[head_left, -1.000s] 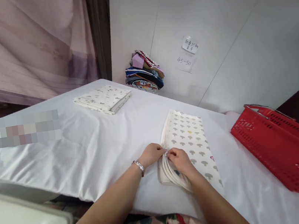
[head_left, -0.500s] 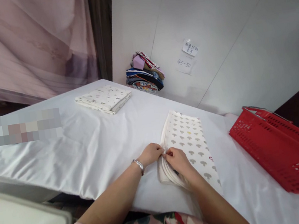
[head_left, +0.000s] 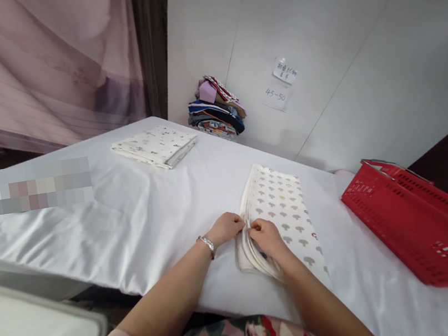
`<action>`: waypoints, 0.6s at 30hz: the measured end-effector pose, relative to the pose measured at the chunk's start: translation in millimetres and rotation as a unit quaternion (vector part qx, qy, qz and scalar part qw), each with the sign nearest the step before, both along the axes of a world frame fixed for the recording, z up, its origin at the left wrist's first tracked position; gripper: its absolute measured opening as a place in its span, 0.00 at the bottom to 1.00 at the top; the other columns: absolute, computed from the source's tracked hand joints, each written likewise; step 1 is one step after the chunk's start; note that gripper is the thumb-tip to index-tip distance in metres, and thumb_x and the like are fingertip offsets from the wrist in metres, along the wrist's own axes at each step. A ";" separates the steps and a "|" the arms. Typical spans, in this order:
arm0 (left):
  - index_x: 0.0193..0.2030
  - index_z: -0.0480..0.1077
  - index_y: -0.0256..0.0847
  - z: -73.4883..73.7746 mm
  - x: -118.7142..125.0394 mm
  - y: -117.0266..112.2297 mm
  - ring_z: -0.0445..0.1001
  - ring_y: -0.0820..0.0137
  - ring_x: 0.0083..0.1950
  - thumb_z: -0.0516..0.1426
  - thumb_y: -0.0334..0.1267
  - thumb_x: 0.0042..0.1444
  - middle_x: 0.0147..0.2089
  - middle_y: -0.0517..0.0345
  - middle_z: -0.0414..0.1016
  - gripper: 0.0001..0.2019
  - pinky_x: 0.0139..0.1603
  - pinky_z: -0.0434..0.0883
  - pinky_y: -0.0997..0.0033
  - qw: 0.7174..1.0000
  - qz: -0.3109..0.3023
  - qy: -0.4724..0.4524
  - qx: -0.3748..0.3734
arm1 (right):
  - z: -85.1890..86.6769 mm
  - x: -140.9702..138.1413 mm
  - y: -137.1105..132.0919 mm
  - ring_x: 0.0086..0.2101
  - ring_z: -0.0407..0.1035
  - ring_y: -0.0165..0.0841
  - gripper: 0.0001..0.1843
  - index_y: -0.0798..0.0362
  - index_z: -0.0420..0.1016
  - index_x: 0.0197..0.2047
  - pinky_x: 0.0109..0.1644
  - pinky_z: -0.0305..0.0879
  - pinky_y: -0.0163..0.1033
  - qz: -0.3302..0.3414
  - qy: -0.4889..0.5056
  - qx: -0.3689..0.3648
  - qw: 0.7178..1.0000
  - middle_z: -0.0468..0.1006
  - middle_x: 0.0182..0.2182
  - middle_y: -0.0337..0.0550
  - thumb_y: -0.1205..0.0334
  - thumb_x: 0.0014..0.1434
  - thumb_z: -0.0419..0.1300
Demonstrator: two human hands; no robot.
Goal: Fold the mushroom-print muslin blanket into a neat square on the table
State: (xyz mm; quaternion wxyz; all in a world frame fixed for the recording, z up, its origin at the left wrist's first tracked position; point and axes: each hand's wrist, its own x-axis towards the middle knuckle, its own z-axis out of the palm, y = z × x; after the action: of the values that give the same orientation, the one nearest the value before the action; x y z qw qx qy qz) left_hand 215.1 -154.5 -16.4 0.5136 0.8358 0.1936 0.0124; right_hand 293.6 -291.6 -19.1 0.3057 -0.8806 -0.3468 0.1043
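Note:
A white cloth with grey mushroom prints (head_left: pixel 284 204) lies folded in several layers in front of me. Its layered edges face left and curl slightly at the near end. My left hand (head_left: pixel 227 228) pinches these edges from the left, with a silver bracelet at the wrist. Close beside it, my right hand (head_left: pixel 266 235) has thumb and fingers closed on the same edges, the forearm crossing the cloth's near corner. What lies exactly between the fingertips is partly hidden.
Another folded white printed cloth (head_left: pixel 157 147) lies farther back on the white-covered table (head_left: pixel 140 225). A stack of folded clothes (head_left: pixel 215 110) stands by the wall. At the right is a red plastic basket (head_left: pixel 418 229). Pale glossy furniture (head_left: pixel 33 331) stands at lower left.
My right hand has shifted very slightly to the right along the layered edges, opening a small gap from my left hand. Both hands stay on the cloth, and the view has tilted slightly.

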 end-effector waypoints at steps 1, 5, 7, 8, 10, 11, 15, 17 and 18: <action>0.20 0.68 0.37 0.1 0.1 -0.2 0.63 0.74 0.23 0.50 0.38 0.44 0.17 0.62 0.65 0.10 0.27 0.58 0.75 1.000 0.002 0.001 0.001 | 0.2 -0.7 -0.7 0.23 0.61 0.28 0.06 0.53 0.69 0.23 0.28 0.53 0.32 -0.003 0.007 0.011 1.000 0.69 0.19 0.35 0.64 0.47 0.52; 0.20 0.67 0.37 -0.7 0.9 0.0 0.63 0.74 0.23 0.49 0.37 0.44 0.17 0.61 0.64 0.09 0.26 0.57 0.75 1.000 0.004 0.004 0.017 | 2.9 -5.9 -0.5 0.23 0.61 0.28 0.06 0.52 0.68 0.24 0.28 0.53 0.32 -0.009 0.014 0.036 0.999 0.69 0.19 0.34 0.63 0.48 0.51; 0.21 0.68 0.37 -1.7 1.5 0.5 0.63 0.74 0.23 0.49 0.36 0.44 0.17 0.61 0.65 0.09 0.26 0.57 0.75 1.000 0.002 0.005 0.017 | 5.2 -9.0 2.1 0.23 0.61 0.28 0.06 0.52 0.67 0.23 0.29 0.53 0.32 -0.002 -0.003 0.023 1.000 0.69 0.20 0.34 0.64 0.47 0.51; 0.21 0.68 0.37 -2.1 1.7 0.7 0.64 0.74 0.23 0.48 0.36 0.44 0.18 0.61 0.65 0.10 0.26 0.57 0.75 1.000 0.002 0.007 0.015 | 6.4 -10.3 3.7 0.24 0.61 0.28 0.05 0.52 0.67 0.23 0.29 0.53 0.32 0.000 -0.012 0.011 1.000 0.70 0.20 0.34 0.65 0.47 0.51; 0.21 0.68 0.37 -2.2 2.2 0.8 0.64 0.73 0.23 0.48 0.37 0.45 0.17 0.60 0.65 0.11 0.26 0.57 0.75 1.000 0.008 0.012 0.012 | 8.2 -12.4 6.6 0.25 0.62 0.28 0.05 0.52 0.67 0.23 0.30 0.53 0.32 0.002 -0.026 -0.014 1.000 0.71 0.21 0.35 0.66 0.48 0.52; 0.20 0.67 0.37 -1.8 2.3 0.5 0.64 0.73 0.23 0.48 0.39 0.47 0.17 0.60 0.65 0.12 0.26 0.57 0.74 1.000 0.010 0.014 0.012 | 8.7 -13.1 7.6 0.25 0.63 0.28 0.05 0.52 0.67 0.24 0.30 0.54 0.33 0.003 -0.031 -0.024 0.999 0.71 0.22 0.35 0.65 0.49 0.52; 0.19 0.68 0.38 0.9 1.6 -2.3 0.65 0.72 0.24 0.48 0.49 0.50 0.16 0.59 0.66 0.19 0.27 0.58 0.73 0.999 0.020 0.005 0.033 | 7.6 -15.0 6.3 0.25 0.63 0.29 0.07 0.51 0.67 0.25 0.30 0.54 0.33 0.008 -0.045 -0.027 0.999 0.71 0.22 0.36 0.61 0.52 0.52; 0.21 0.69 0.38 1.5 1.1 -3.8 0.66 0.71 0.25 0.49 0.52 0.50 0.17 0.59 0.67 0.21 0.27 0.58 0.73 0.999 0.027 -0.001 0.040 | 6.1 -15.4 2.6 0.26 0.64 0.30 0.07 0.51 0.68 0.27 0.31 0.56 0.34 0.022 -0.032 -0.002 0.999 0.72 0.23 0.37 0.60 0.53 0.52; 0.21 0.70 0.38 1.3 0.9 -4.3 0.67 0.70 0.26 0.49 0.54 0.50 0.18 0.58 0.68 0.21 0.28 0.57 0.73 0.999 0.030 -0.002 0.042 | 5.4 -15.2 0.3 0.27 0.65 0.30 0.07 0.52 0.69 0.28 0.32 0.57 0.34 0.034 -0.020 0.016 0.999 0.72 0.25 0.37 0.60 0.53 0.52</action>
State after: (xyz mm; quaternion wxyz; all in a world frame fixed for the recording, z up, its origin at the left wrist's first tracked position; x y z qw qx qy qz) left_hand 216.0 -158.9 -15.1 0.4779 0.8503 0.2173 0.0379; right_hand 278.4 -291.3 -13.7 0.3091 -0.8649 -0.3847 0.0914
